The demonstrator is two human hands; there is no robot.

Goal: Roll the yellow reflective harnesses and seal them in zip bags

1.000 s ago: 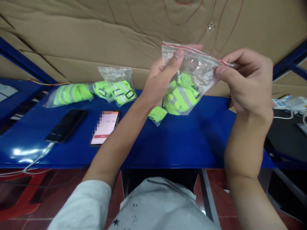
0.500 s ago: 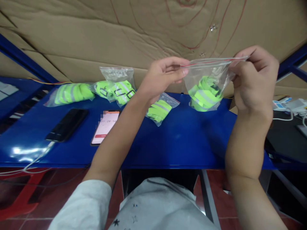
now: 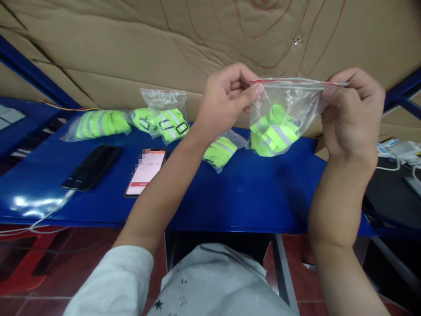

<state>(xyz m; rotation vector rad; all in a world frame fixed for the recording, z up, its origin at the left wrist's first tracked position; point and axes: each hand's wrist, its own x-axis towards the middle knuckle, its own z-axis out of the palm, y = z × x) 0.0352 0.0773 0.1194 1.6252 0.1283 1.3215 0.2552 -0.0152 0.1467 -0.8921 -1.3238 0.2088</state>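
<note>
A clear zip bag [image 3: 296, 103] hangs between my two hands by its red-lined top edge. Inside it lies a rolled neon-yellow reflective strap [image 3: 274, 134] with grey stripes. My left hand [image 3: 230, 94] pinches the top left corner between thumb and fingers. At the opposite corner, my right hand [image 3: 353, 109] is closed on the same edge. Just left of the held bag, a smaller bagged yellow strap [image 3: 219, 151] rests on the blue table [image 3: 237, 197], partly behind my left forearm.
Farther left lie more bagged yellow straps [image 3: 101, 124], some with black buckles [image 3: 173, 125]. In front of them are a black phone [image 3: 92, 169] on a white cable and a phone showing a timer [image 3: 146, 171]. A cardboard sheet [image 3: 131, 52] stands behind. White cabled items [image 3: 403, 149] sit at right.
The strap inside the bag has shifted left, and the bag's lower part has swung left with it. My left hand's grip has shifted slightly at the corner; both hands still hold the top edge.
</note>
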